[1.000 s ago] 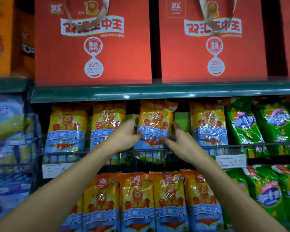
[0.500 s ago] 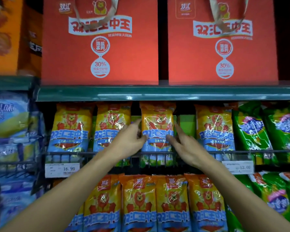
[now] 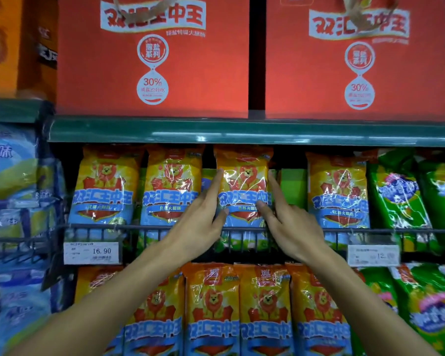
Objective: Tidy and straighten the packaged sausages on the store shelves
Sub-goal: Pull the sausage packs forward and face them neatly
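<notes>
On the middle shelf stands a row of yellow-and-blue sausage packs with a lion picture. My left hand [image 3: 203, 217] and my right hand [image 3: 288, 224] press the two sides of the third pack [image 3: 243, 191], which stands upright behind the wire rail [image 3: 144, 228]. Fingers lie flat along its edges and both thumbs touch its front. Two like packs [image 3: 103, 186] [image 3: 171, 188] stand to its left and one [image 3: 338, 191] to its right, with a gap showing green packaging between. More of these packs [image 3: 212, 312] fill the shelf below.
Green snack packs [image 3: 398, 196] crowd the right side of both shelves. Red gift boxes [image 3: 153, 57] sit on the top shelf above the green shelf edge [image 3: 242, 134]. Blue packs [image 3: 10, 176] fill the left bay. Price tags [image 3: 91, 251] hang on the rail.
The held pack went from tilted to upright between my hands. My fingers have stretched out flatter along its sides. The camera has moved closer.
</notes>
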